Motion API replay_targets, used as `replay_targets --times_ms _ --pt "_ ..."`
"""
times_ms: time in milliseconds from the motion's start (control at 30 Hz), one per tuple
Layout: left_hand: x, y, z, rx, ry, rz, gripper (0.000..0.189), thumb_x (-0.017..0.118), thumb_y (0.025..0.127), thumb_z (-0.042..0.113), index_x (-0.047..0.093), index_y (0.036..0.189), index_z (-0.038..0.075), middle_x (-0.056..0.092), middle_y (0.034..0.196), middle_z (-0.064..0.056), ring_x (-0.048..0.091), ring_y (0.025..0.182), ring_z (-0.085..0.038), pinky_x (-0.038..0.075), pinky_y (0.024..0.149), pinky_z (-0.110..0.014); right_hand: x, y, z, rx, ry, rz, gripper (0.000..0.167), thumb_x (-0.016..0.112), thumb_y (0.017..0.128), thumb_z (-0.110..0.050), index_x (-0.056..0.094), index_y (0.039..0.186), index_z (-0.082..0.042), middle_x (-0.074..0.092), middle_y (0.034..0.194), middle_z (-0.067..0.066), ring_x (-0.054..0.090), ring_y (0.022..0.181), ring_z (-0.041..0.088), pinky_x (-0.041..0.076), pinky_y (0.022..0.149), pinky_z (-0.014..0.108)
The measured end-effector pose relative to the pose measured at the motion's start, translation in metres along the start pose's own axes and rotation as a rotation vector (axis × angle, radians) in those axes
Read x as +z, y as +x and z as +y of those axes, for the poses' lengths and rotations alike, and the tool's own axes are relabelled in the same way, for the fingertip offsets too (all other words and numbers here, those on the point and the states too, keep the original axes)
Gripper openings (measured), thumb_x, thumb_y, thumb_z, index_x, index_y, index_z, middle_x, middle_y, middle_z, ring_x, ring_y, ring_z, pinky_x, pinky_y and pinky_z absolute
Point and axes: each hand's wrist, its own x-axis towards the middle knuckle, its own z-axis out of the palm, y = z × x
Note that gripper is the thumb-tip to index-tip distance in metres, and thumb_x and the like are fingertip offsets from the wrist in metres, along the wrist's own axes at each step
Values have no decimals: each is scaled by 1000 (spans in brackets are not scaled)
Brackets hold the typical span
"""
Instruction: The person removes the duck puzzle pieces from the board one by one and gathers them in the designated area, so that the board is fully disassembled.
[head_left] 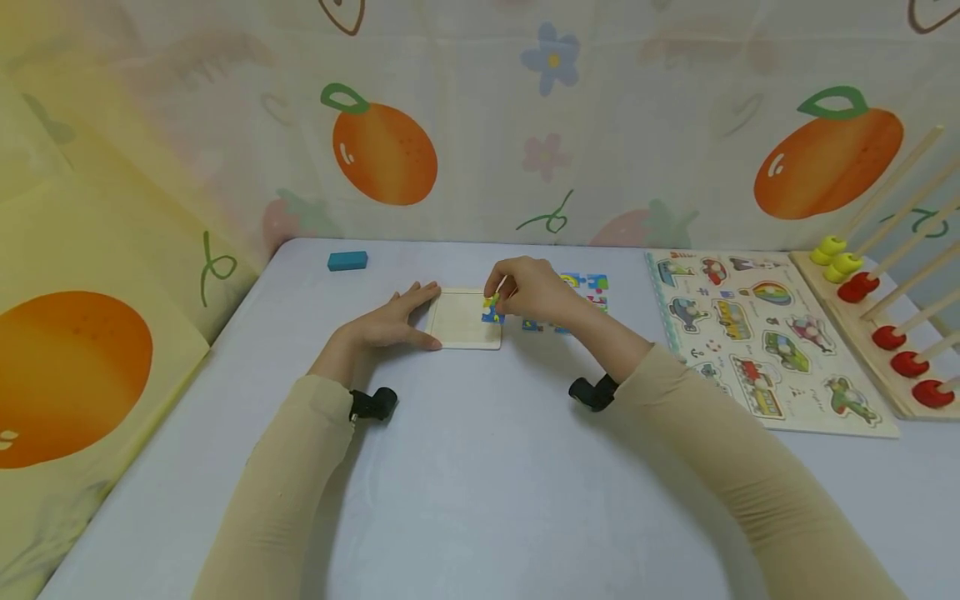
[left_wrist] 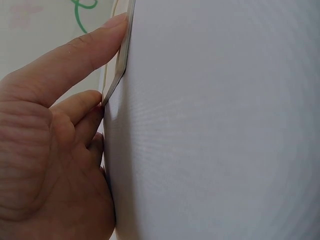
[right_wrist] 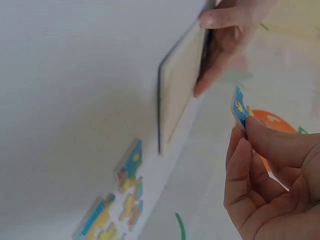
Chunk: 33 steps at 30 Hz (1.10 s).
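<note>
My right hand (head_left: 531, 288) pinches a blue and yellow jigsaw puzzle piece (head_left: 492, 309) between thumb and fingertips, over the right side of a shallow wooden puzzle tray (head_left: 465, 320). The right wrist view shows this piece (right_wrist: 239, 106) held on its edge, apart from the tray (right_wrist: 182, 82). Bare pale wood makes up the tray's visible floor. At the tray's left side rests my left hand (head_left: 387, 322), fingers extended and thumb on the near left corner. In the left wrist view the thumb (left_wrist: 75, 60) lies against the rim. More puzzle pieces (head_left: 597, 282) lie right of the tray, partly hidden behind my right hand.
A blue block (head_left: 347, 261) lies at the back left of the white table (head_left: 465, 483). On the right are a picture puzzle board (head_left: 750, 321) with vehicles and a wooden rack (head_left: 885, 367) with upright pegs and coloured beads. A fruit-printed cloth (head_left: 480, 125) hangs behind.
</note>
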Motion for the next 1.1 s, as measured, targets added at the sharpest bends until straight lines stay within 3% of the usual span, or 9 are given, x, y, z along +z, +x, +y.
replay_targets --times_ms 233,533,800,1100 --pt "0 -2 0 6 -10 4 100 76 83 34 13 160 22 -4 170 0 -16 155 -41 -5 123 -66 -19 -8 -5 -13 20 34 18 71 86 -3 68 102 -8 69 96 10 63 91 21 53 73 25" --pt "0 -5 0 5 -31 4 100 76 83 31 13 160 23 -5 170 -1 -16 154 -42 -5 123 -66 -37 -19 0 16 35 32 19 69 87 -3 67 105 -8 66 94 9 64 84 22 52 72 26" --pt "-1 -5 1 12 -27 3 99 76 83 32 13 160 24 -5 170 -1 -16 154 -42 -5 122 -66 -55 -27 19 47 5 36 19 67 89 -6 65 108 -7 66 100 12 62 91 24 50 73 28" --pt "-1 -7 3 7 -21 4 98 75 84 32 13 160 24 -6 170 -2 -16 155 -42 -5 122 -67 -68 -35 49 76 -35 45 19 68 88 -3 66 107 -2 65 92 14 64 81 29 49 67 27"
